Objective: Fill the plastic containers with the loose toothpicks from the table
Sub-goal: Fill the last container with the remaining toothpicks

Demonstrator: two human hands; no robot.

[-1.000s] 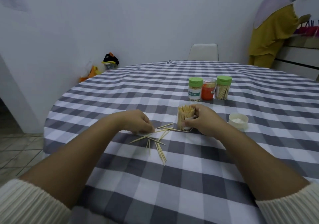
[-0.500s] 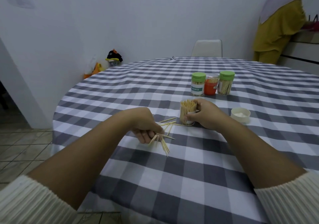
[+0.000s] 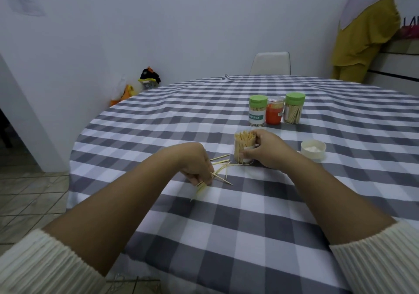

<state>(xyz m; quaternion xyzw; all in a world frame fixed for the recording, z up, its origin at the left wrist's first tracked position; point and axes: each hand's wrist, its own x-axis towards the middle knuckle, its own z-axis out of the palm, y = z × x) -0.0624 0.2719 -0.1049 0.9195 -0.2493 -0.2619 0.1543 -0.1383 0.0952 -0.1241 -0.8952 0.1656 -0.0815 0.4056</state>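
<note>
An open clear plastic container (image 3: 243, 148), packed with upright toothpicks, stands on the checked tablecloth (image 3: 249, 214). My right hand (image 3: 266, 149) grips its right side. Several loose toothpicks (image 3: 221, 167) lie scattered just left of it. My left hand (image 3: 196, 164) is curled over the left end of that scatter and pinches a small bunch of toothpicks (image 3: 200, 188) whose tips point down toward me. Further back stand two green-lidded toothpick containers (image 3: 257, 111) (image 3: 294, 107) with an orange-labelled one (image 3: 274, 110) between them.
A white lid (image 3: 313, 149) lies upside down right of my right hand. A white chair (image 3: 270, 63) stands behind the round table. A person in yellow (image 3: 365, 35) stands at the far right by a counter. The table edge drops to a tiled floor on the left.
My left hand has swept over the scattered toothpicks and gathered a bunch, drawing it back toward me. My right hand keeps holding the open container in place.
</note>
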